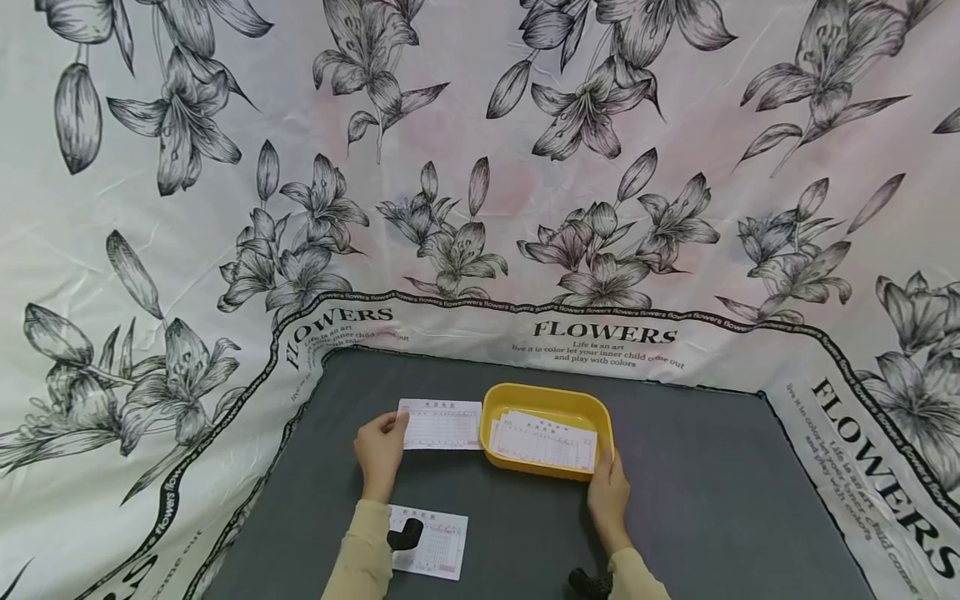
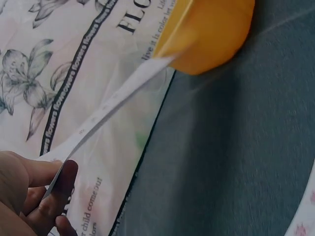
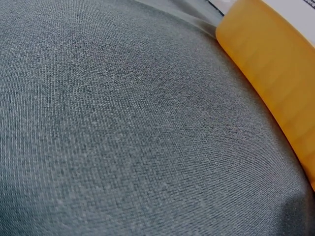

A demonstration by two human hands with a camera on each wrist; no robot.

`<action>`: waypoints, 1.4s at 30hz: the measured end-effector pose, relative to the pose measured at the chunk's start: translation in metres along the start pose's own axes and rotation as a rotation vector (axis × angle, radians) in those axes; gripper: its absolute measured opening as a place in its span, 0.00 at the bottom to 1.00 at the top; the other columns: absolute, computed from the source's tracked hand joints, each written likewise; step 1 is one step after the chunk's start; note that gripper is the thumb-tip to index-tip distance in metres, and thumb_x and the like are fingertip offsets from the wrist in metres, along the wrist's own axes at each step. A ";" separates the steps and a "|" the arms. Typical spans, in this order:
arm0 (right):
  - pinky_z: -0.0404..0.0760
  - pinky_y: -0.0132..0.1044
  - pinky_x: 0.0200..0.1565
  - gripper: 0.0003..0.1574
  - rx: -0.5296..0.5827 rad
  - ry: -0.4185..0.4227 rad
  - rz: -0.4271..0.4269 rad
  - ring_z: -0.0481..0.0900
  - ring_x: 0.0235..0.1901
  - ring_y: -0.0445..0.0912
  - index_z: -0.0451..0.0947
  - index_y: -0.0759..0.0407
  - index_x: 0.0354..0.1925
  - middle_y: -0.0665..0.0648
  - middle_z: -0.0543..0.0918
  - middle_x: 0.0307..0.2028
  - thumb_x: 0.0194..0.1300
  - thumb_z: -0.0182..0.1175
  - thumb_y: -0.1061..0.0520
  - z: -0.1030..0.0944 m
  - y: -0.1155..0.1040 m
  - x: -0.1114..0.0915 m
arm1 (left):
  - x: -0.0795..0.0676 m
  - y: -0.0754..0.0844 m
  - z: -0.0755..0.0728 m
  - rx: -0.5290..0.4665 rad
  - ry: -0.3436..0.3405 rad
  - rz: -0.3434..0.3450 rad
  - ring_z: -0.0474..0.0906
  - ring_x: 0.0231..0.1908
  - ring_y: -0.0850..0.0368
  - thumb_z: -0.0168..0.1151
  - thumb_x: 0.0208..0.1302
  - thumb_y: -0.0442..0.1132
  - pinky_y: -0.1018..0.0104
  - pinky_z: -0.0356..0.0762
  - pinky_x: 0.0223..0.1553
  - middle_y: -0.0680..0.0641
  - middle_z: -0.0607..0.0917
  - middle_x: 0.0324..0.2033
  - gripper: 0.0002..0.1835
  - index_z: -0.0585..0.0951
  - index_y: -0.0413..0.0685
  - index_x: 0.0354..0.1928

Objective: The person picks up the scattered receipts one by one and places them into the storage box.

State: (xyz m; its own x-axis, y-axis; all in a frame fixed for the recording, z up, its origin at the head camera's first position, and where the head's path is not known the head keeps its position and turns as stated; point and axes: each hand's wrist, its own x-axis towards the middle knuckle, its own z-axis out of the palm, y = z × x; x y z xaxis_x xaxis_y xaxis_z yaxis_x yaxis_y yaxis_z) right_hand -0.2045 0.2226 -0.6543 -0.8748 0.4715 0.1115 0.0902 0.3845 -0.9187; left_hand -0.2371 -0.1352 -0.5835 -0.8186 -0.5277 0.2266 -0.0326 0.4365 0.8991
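My left hand (image 1: 380,450) pinches the left edge of a printed paper form (image 1: 441,425) between thumb and fingers, as the left wrist view also shows at the paper's edge (image 2: 113,101). The form's far end meets the left rim of a yellow plastic basket (image 1: 540,472). Inside the basket lie several similar paper forms (image 1: 551,442), overlapping. At the basket's right front corner, my right hand (image 1: 609,493) grips its side. That hand is out of sight in the right wrist view, where the basket's wall (image 3: 275,73) fills the right edge.
Another printed form (image 1: 442,554) lies on the dark grey tabletop (image 1: 712,483) near the left forearm, partly covered by the sleeve and a black wrist strap (image 1: 406,534). A white flower-print cloth (image 1: 450,125) rises behind and along both sides of the table.
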 end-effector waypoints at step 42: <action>0.68 0.70 0.70 0.36 0.009 0.013 0.012 0.72 0.67 0.73 0.62 0.72 0.77 0.79 0.73 0.68 0.90 0.35 0.46 0.002 0.000 -0.002 | -0.012 0.053 0.043 -0.154 -0.064 -0.040 0.89 0.31 0.46 0.74 0.68 0.39 0.61 0.83 0.28 0.40 0.93 0.34 0.10 0.93 0.37 0.42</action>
State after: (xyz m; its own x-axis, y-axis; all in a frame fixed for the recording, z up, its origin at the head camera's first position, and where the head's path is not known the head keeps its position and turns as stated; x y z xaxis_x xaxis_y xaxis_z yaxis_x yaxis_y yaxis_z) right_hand -0.2041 0.2202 -0.6550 -0.8672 0.4867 0.1053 0.0965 0.3718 -0.9233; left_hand -0.2541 -0.0745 -0.5546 -0.8533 -0.4931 0.1694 0.0182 0.2965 0.9548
